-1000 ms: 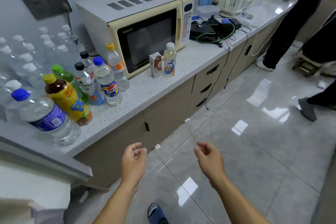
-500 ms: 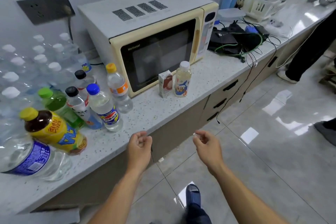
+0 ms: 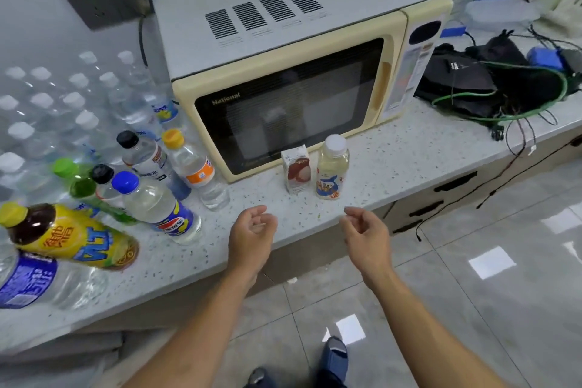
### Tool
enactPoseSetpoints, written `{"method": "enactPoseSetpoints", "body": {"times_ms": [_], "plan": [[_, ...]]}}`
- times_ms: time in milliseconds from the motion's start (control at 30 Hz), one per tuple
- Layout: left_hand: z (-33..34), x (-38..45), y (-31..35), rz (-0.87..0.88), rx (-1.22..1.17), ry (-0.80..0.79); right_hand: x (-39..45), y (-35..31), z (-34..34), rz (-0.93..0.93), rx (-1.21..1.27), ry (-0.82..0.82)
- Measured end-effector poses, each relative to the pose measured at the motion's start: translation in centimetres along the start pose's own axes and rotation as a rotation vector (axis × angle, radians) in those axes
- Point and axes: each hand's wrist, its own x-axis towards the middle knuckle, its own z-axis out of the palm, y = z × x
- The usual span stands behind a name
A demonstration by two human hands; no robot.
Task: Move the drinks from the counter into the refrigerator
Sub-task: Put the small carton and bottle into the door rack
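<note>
Both hands empty, palms half-curled, fingers loosely apart, hovering at the front edge of the speckled counter (image 3: 393, 148). Left hand (image 3: 252, 235) sits over the counter edge, right hand (image 3: 367, 235) just off it, over the drawer fronts. Neither touches a drink.

Nearest drinks: small lychee juice carton (image 3: 296, 168) and white-capped pale-yellow bottle (image 3: 332, 167) with a shark label, upright, just beside each other in front of the cream National microwave (image 3: 283, 85).

Left cluster, all upright though skewed by the wide lens: orange-capped water bottle (image 3: 193, 167), two black-capped bottles (rear one (image 3: 143, 156)), blue-capped clear soda bottle (image 3: 160, 209), green bottle (image 3: 78, 184) mostly hidden behind them. Yellow-capped iced tea bottle (image 3: 69, 236) and a big blue-labelled water bottle (image 3: 28, 280) at far left, the latter cut off by the frame edge. Behind them a pack of white-capped water bottles (image 3: 47, 104), blurred, count unclear.

Right of the microwave: black bag (image 3: 456, 79) tangled with a green cable (image 3: 504, 104), contents hard to make out. Refrigerator not in view. Foot in a blue shoe (image 3: 333, 359) partly cut off at the bottom.
</note>
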Motion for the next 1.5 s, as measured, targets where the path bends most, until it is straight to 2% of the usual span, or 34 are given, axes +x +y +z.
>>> {"method": "enactPoseSetpoints", "body": {"times_ms": [133,367,567,767,867,1000,1167,1267,1367,1500], "plan": [[1.9,2.7,1.6,0.061,0.077,-0.016,3.0,-1.1,0.1,-0.085,-0.089,0.008],[4.9,7.8,3.0,0.096,0.149,-0.095,7.5,-2.4,0.9,-0.173,-0.2,-0.093],[6.2,9.9,3.8,0.066,0.084,-0.21,9.4,-3.5,2.6,-0.274,-0.171,-0.169],[4.9,10.7,2.9,0.108,-0.002,-0.234,9.3,-3.7,3.4,-0.252,-0.16,-0.11],[3.9,10.3,2.1,0.079,-0.112,-0.221,8.8,-4.0,3.7,-0.233,-0.201,-0.057],[2.1,8.9,1.1,-0.072,-0.407,-0.269,7.5,-3.9,3.9,-0.216,-0.184,-0.011],[-0.6,6.4,-0.5,-0.285,-0.738,-0.392,4.7,-3.3,4.0,-0.177,-0.084,-0.004],[-2.5,5.0,-1.9,-0.38,-0.854,-0.465,2.6,-3.1,3.9,-0.138,-0.029,-0.045],[-4.6,2.0,-3.6,-0.362,-0.901,-0.474,-0.4,-2.6,3.9,-0.115,0.002,-0.127],[-6.3,-2.8,-5.6,-0.271,-0.895,-0.379,-4.4,-2.2,4.0,-0.104,0.05,-0.228]]}}
